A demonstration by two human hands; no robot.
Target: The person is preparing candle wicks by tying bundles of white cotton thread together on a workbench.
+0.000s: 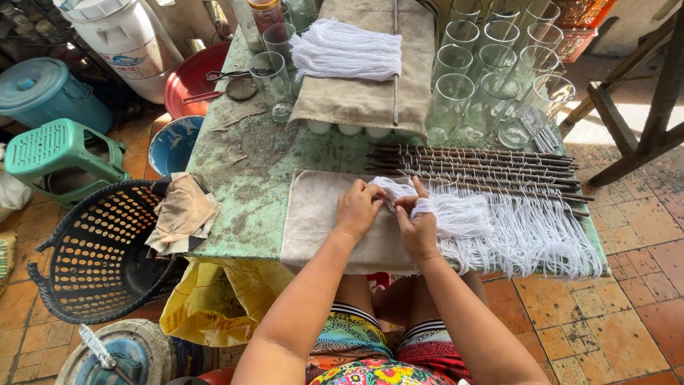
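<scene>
Left hand (358, 208) curled shut, fingertips pinched on the near end of a thin dark metal rod (388, 206) and the white cotton strings (456, 214) bunched round it. Right hand (417, 227) just beside, touching the left at the fingertips, closed over the same bundle of white strings, thumb raised and pressing the threads down. Rod almost wholly hidden between the two hands; only a short dark piece visible in the gap. Strings lying directly under and to the right of both grips, spreading out from the right hand across a beige cloth mat (313, 214) on the worn green-painted table (235, 164), loose ends hanging over the near edge. Beyond the hands, a stack of further dark rods (484, 165) strung with white threads, well clear of the fingers. Farther back, a folded bundle of white strings (348, 50) on a second beige cloth, and rows of clear drinking glasses (491, 78) at the far right corner. Left of the table, a black plastic basket (85, 264) with a tan rag draped over its rim.
</scene>
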